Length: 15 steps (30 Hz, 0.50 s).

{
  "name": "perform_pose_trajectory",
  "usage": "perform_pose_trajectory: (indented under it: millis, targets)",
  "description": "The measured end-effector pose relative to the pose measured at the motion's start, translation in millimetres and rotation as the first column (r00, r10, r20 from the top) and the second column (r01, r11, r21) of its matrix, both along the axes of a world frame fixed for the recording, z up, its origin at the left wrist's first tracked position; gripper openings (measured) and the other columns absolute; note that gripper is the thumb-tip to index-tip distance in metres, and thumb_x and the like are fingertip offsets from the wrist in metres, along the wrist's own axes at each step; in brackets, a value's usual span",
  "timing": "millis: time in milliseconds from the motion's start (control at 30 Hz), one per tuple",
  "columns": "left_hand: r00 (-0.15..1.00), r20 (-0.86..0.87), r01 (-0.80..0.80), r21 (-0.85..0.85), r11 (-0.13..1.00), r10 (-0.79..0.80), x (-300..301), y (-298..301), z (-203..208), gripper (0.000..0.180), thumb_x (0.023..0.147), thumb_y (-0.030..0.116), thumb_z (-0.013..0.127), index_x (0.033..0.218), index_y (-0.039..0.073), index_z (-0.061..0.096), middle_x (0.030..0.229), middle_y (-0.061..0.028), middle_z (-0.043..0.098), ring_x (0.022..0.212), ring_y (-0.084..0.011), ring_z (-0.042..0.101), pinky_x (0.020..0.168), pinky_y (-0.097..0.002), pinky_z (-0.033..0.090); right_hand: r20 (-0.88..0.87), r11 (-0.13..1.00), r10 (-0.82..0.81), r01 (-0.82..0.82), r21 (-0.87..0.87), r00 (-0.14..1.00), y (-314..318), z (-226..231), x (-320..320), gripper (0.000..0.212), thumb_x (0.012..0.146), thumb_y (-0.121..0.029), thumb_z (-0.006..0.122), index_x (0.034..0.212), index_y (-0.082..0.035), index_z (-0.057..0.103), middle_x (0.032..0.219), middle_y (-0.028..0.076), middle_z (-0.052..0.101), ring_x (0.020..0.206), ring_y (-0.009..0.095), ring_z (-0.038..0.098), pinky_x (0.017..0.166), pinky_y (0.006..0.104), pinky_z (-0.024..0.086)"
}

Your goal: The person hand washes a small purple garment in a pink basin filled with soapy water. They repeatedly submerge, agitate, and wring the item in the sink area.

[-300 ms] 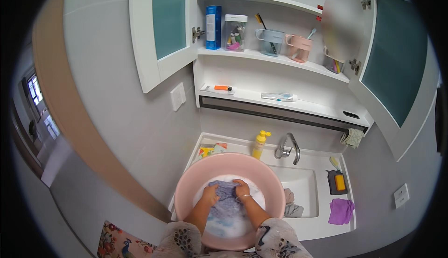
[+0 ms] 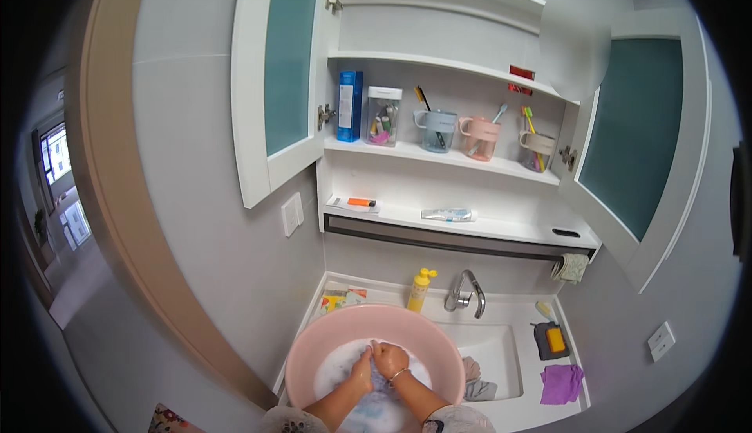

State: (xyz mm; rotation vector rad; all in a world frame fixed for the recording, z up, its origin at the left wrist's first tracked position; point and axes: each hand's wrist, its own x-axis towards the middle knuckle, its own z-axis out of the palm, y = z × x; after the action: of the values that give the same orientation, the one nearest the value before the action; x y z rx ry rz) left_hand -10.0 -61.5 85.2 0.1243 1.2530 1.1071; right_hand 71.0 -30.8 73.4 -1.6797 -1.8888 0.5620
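A large pink basin [image 2: 301, 355] holds white soapy water [image 2: 333, 364] and a wet blue-grey cloth [image 2: 381, 391], mostly covered by my hands and forearms. My left hand [image 2: 362, 372] is closed on the cloth, thumb side up. Right beside it, my right hand [image 2: 390, 360] is balled into a fist on the same cloth, a bracelet at its wrist. The two hands touch or nearly touch at the fingertips. What lies inside the fingers is largely hidden.
Behind the basin stand a yellow pump bottle [image 2: 421, 290] and a chrome faucet [image 2: 468, 296]. Grey and beige cloths [image 2: 478, 386] lie in the sink [image 2: 501, 359]. At right are a purple cloth [image 2: 562, 384] and a yellow soap bar [image 2: 555, 340]. An open cabinet [image 2: 439, 155] holds cups.
My hands have come together over the cloth, the right one turning into a fist; before, they held it apart between them. The view has tilted up, so everything sits lower.
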Motion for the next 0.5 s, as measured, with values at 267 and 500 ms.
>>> perform_pose_trajectory:
  millis: [267, 500]
  targets:
    - [0.943, 0.281, -0.041, 0.635, 0.771, -0.181, -13.1, 72.4, -161.7, 0.046, 0.086, 0.05, 0.04, 0.097, 0.008, 0.056, 0.098, -0.0075, 0.057, 0.089, -0.0209, 0.053, 0.076, -0.0376, 0.044, 0.004, 0.919, 0.312, -0.303, 0.253, 0.95, -70.8, 32.6, -27.7, 0.039, 0.085, -0.037, 0.041, 0.073, -0.008, 0.063, 0.07, 0.018, 0.061, 0.063, 0.035, 0.058, 0.062, 0.0445, 0.046]
    - [0.872, 0.275, 0.257, 0.45, 0.855, -0.406, 0.2, -28.5, 6.6, 0.046, 0.082, 0.052, 0.041, 0.085, 0.01, 0.06, 0.074, -0.0077, 0.061, 0.063, -0.0226, 0.057, 0.053, -0.0348, 0.048, -0.184, 0.965, 0.107, -0.058, 0.255, 0.977, -25.5, 19.1, 23.3, 0.037, 0.085, -0.035, 0.045, 0.07, -0.006, 0.061, 0.068, 0.019, 0.058, 0.065, 0.036, 0.057, 0.061, 0.0438, 0.044]
